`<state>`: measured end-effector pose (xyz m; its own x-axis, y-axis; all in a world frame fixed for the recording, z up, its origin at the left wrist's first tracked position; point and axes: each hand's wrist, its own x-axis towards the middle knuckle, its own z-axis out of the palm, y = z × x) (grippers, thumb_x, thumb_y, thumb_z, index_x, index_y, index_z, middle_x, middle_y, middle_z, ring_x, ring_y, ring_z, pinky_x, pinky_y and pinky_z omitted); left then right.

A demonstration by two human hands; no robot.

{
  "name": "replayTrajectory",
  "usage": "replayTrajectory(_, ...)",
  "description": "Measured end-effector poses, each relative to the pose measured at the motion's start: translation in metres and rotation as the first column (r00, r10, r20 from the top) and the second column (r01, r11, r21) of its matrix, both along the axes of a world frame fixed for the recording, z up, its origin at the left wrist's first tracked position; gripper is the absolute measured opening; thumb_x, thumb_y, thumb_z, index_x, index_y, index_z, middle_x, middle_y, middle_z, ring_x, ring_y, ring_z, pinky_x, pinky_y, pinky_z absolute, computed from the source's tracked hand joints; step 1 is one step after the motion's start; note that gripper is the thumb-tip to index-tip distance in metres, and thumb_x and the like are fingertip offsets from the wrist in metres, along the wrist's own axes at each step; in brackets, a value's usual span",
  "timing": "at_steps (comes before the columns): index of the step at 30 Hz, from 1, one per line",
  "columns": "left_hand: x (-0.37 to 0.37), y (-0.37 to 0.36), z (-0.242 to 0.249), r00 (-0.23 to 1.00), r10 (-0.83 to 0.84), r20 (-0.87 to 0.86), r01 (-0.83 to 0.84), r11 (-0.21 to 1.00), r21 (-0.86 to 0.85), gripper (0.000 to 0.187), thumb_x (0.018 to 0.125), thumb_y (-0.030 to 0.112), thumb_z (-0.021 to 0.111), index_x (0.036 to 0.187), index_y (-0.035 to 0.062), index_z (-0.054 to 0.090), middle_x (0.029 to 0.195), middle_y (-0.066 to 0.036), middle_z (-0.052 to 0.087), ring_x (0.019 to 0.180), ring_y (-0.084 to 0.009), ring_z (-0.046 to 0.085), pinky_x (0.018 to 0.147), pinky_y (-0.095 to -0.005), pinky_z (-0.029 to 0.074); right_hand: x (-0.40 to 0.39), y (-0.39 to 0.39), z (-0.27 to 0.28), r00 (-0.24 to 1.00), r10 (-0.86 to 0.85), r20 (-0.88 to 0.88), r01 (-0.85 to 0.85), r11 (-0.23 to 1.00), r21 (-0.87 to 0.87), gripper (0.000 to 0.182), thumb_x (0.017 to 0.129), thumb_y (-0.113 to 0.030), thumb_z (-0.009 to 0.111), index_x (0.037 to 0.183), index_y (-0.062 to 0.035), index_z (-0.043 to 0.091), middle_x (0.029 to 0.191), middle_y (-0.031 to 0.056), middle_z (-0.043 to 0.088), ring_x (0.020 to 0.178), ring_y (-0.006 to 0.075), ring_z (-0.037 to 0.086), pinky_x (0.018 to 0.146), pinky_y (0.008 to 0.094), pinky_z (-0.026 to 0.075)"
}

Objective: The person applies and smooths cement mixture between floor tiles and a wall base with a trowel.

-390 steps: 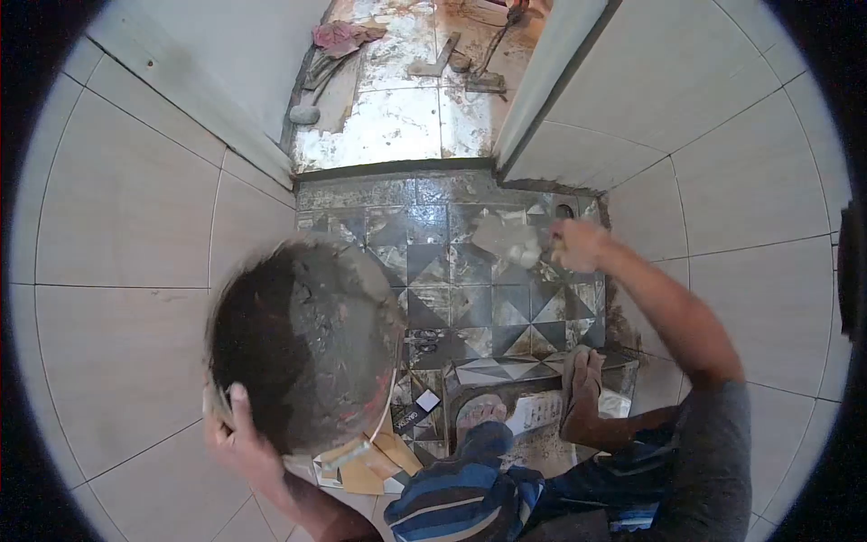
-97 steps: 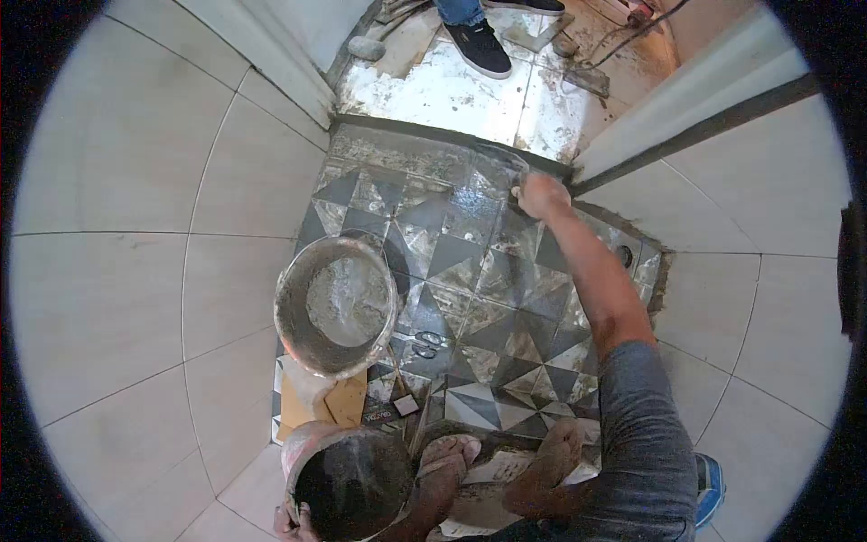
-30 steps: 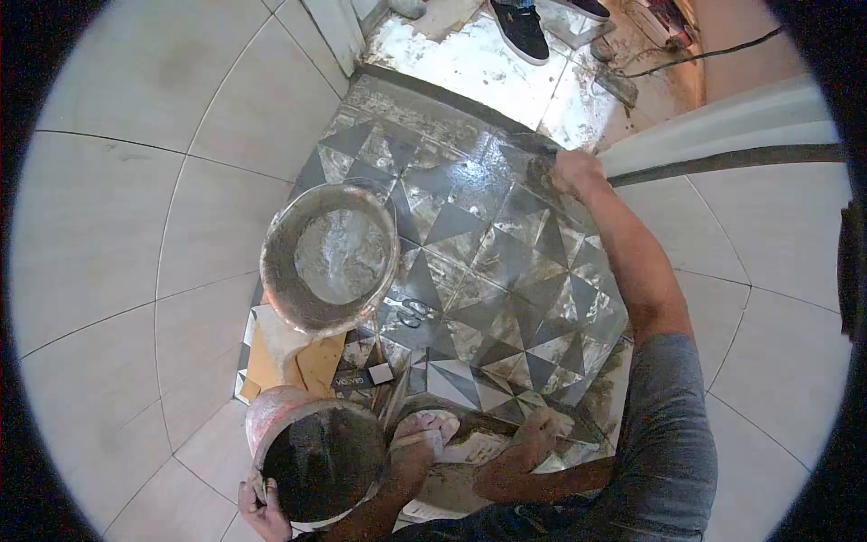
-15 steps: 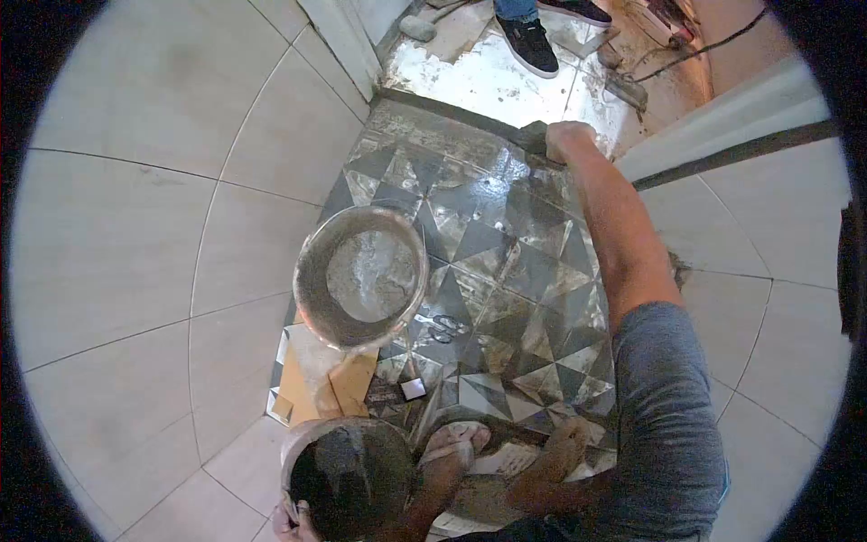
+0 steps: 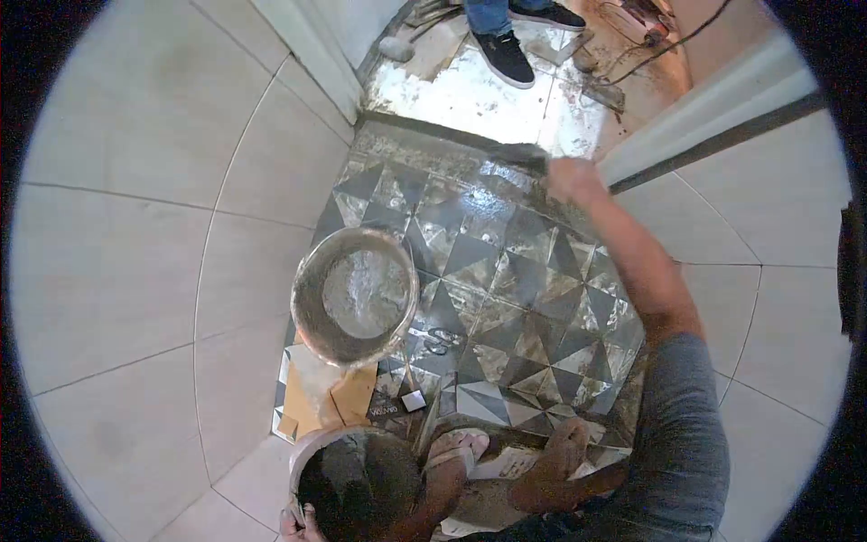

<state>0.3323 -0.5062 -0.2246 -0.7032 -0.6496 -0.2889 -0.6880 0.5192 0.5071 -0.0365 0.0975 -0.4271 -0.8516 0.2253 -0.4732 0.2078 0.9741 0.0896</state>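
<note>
My right hand (image 5: 573, 178), smeared by motion, is closed around a dark, flat trowel-like tool (image 5: 522, 154). The tool is near the doorway edge, above the wet grey strip (image 5: 420, 154) along the threshold; whether it touches is hard to tell. At the bottom left, my left hand (image 5: 302, 524) grips the rim of a bucket (image 5: 312, 449) holding dark grey wet mortar (image 5: 348, 479). A second bucket (image 5: 302, 312) with pale grey contents stands on the patterned floor tiles (image 5: 474, 253), out of reach of both hands.
Dark-handled scissors (image 5: 440, 341), a small white square (image 5: 413, 400) and tan cardboard (image 5: 357, 393) lie near the buckets. Beyond the threshold are another person's shoes (image 5: 506, 61), a mallet (image 5: 396, 49) and a cable (image 5: 668, 54). Tiled walls (image 5: 117, 280) flank the floor.
My right hand and the tool have swung slightly down in view and are blurred. My left hand stays on the bucket rim. The whole view has shifted a little.
</note>
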Motion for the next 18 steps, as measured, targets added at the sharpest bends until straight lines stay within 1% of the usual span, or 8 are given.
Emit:
replayTrajectory(2,0.008,-0.017,-0.013,0.995,0.093,-0.019,-0.090,0.989,0.117,0.036,0.088,0.017,0.077,0.115,-0.0031,0.066,0.107,-0.012,0.068,0.100,-0.0220,0.059,0.089,-0.0381,0.048,0.015,-0.006,-0.034,0.992,-0.126,-0.012,0.124,0.986,-0.108,0.038,0.093,-0.036,0.058,0.109,-0.0039,0.069,0.113,0.0220,0.069,0.106,0.0366,0.067,0.090,0.0479,0.054)
replayTrajectory(4,-0.004,-0.004,-0.007,0.990,0.039,-0.137,-0.023,0.993,0.116,0.034,0.088,0.012,0.076,0.116,-0.0037,0.066,0.114,-0.013,0.068,0.104,-0.0215,0.060,0.092,-0.0368,0.048,0.025,-0.015,-0.067,0.973,-0.218,-0.068,0.203,0.961,-0.186,0.040,0.095,-0.039,0.056,0.114,-0.0051,0.067,0.114,0.0217,0.068,0.108,0.0369,0.066,0.091,0.0482,0.053)
replayTrajectory(6,0.006,-0.023,-0.010,0.997,-0.062,0.050,0.059,0.996,0.060,0.037,0.088,0.011,0.075,0.120,-0.0041,0.065,0.120,-0.014,0.067,0.107,-0.0223,0.061,0.096,-0.0372,0.047,0.031,-0.024,-0.078,0.945,-0.310,-0.103,0.275,0.926,-0.260,0.043,0.096,-0.041,0.055,0.118,-0.0063,0.065,0.116,0.0214,0.068,0.110,0.0371,0.065,0.092,0.0485,0.053)
replayTrajectory(8,-0.006,-0.001,-0.003,0.995,-0.097,-0.021,0.098,0.992,0.077,0.037,0.089,0.013,0.075,0.121,-0.0043,0.065,0.118,-0.014,0.068,0.108,-0.0224,0.061,0.096,-0.0369,0.047,0.033,-0.028,-0.073,0.914,-0.394,-0.098,0.354,0.891,-0.286,0.041,0.095,-0.038,0.056,0.115,-0.0045,0.067,0.120,0.0198,0.066,0.112,0.0347,0.064,0.095,0.0485,0.051)
replayTrajectory(10,-0.009,0.002,-0.004,0.999,0.003,0.043,-0.006,0.999,0.054,0.038,0.089,0.014,0.074,0.121,-0.0044,0.065,0.116,-0.014,0.069,0.107,-0.0221,0.062,0.096,-0.0368,0.047,0.035,-0.013,-0.092,0.907,-0.408,-0.109,0.372,0.894,-0.250,0.041,0.095,-0.039,0.056,0.118,-0.0064,0.067,0.121,0.0188,0.066,0.114,0.0346,0.063,0.097,0.0483,0.050)
replayTrajectory(13,-0.014,0.007,0.000,0.991,-0.069,0.114,0.080,0.992,-0.100,0.040,0.089,0.018,0.075,0.121,-0.0042,0.065,0.114,-0.014,0.070,0.106,-0.0221,0.062,0.095,-0.0360,0.047,0.050,0.006,-0.085,0.919,-0.386,-0.079,0.354,0.897,-0.264,0.043,0.095,-0.040,0.055,0.117,-0.0050,0.067,0.120,0.0187,0.067,0.111,0.0361,0.064,0.097,0.0480,0.050)
replayTrajectory(16,-0.006,-0.006,-0.009,0.996,-0.091,0.012,0.091,0.996,-0.003,0.040,0.090,0.020,0.075,0.121,-0.0034,0.065,0.110,-0.013,0.070,0.102,-0.0216,0.061,0.092,-0.0352,0.047,0.079,0.039,-0.090,0.901,-0.431,-0.042,0.408,0.877,-0.252,0.046,0.096,-0.043,0.053,0.114,-0.0031,0.067,0.115,0.0204,0.068,0.109,0.0372,0.065,0.097,0.0480,0.050)
replayTrajectory(18,-0.002,-0.017,-0.012,0.996,-0.081,0.043,0.081,0.997,0.013,0.039,0.090,0.020,0.075,0.120,-0.0029,0.066,0.107,-0.012,0.069,0.099,-0.0206,0.061,0.090,-0.0344,0.047,0.104,0.049,-0.084,0.909,-0.390,-0.146,0.361,0.913,-0.189,0.042,0.098,-0.040,0.054,0.106,0.0000,0.064,0.103,0.0233,0.069,0.104,0.0395,0.066,0.087,0.0520,0.052)
